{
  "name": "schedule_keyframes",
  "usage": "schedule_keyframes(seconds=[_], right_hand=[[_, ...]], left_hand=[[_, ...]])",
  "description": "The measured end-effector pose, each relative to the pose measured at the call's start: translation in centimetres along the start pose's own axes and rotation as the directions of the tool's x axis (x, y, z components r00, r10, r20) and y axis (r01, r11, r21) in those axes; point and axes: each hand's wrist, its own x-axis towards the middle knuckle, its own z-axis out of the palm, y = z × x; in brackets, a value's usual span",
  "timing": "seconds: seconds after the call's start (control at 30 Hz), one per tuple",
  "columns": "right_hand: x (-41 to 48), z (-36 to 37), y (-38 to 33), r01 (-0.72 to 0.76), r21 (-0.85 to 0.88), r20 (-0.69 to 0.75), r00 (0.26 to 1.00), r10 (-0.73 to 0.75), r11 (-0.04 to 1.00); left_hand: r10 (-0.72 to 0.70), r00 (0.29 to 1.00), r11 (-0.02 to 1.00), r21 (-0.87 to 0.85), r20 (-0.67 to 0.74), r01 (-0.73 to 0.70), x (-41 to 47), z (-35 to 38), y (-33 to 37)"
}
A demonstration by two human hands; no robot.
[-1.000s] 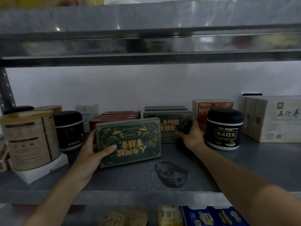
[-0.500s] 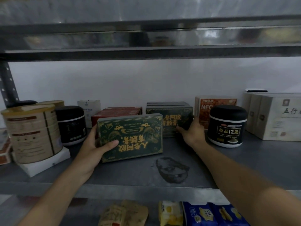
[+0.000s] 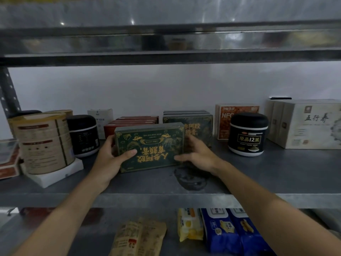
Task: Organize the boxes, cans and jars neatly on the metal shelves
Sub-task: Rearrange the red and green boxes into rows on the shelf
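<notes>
A green box with gold lettering (image 3: pixel 150 145) stands upside down at the middle of the metal shelf (image 3: pixel 276 178). My left hand (image 3: pixel 110 156) grips its left end, thumb across the front. My right hand (image 3: pixel 195 154) holds its right end, thumb on the lower front and fingers behind. Behind it stands a row of matching green boxes (image 3: pixel 199 126), with flat red boxes (image 3: pixel 132 121) to their left.
Tan cans (image 3: pixel 43 143) on a white base and a black jar (image 3: pixel 84 134) stand at left. Another black jar (image 3: pixel 248 134), an orange box (image 3: pixel 234 112) and cream boxes (image 3: pixel 311 124) stand at right. Snack packets (image 3: pixel 221 230) lie on the lower shelf. An upper shelf (image 3: pixel 166 43) hangs overhead.
My right hand left the green boxes at the back and came forward to take the right end of the front green box. The box sits slightly further back.
</notes>
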Motion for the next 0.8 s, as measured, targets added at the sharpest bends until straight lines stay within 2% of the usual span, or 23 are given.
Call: schedule_keyframes(seconds=[0.07, 0.17, 0.23, 0.33, 0.5, 0.6, 0.7, 0.8], right_hand=[[-0.1, 0.0, -0.1, 0.024, 0.039, -0.084, 0.996, -0.021, 0.999], [-0.4, -0.3, -0.5, 0.096, 0.214, -0.182, 0.982, -0.057, 0.972], [-0.6, -0.5, -1.3, 0.162, 0.322, -0.262, 0.962, -0.077, 0.933], [-0.8, -1.1, -3.6, 0.235, 0.365, -0.338, 0.935, -0.107, 0.901], [-1.2, -2.0, -7.7, 0.299, 0.319, -0.412, 0.898, -0.153, 0.899], [-1.2, -1.6, -9.6, 0.335, 0.211, -0.428, 0.876, -0.222, 0.918], [-1.2, -1.3, -9.4, 0.254, 0.125, -0.391, 0.901, -0.187, 0.959], [-1.6, -1.4, -6.3, 0.084, 0.049, -0.3, 0.952, -0.066, 0.995]], left_hand=[[-0.009, 1.0, 1.0, 0.012, 0.018, 0.009, 0.0, 0.0, 0.2], [0.002, 1.0, 0.998, 0.059, -0.007, -0.001, 0.0, 0.1, 0.7], [0.049, 0.998, 0.993, 0.111, -0.037, -0.044, 0.2, 0.3, 1.4], [0.117, 0.993, 0.977, 0.178, 0.007, -0.117, 0.7, 0.8, 3.0], [0.094, 0.977, 0.94, 0.305, 0.191, -0.151, 1.7, 2.1, 4.9], [0.072, 0.971, 0.946, 0.293, 0.226, -0.138, 1.5, 3.6, 4.9], [0.051, 0.979, 0.982, 0.168, 0.197, -0.085, 0.9, 4.8, 3.5], [0.053, 0.995, 0.997, 0.045, 0.088, -0.057, 0.7, 5.4, 2.7]])
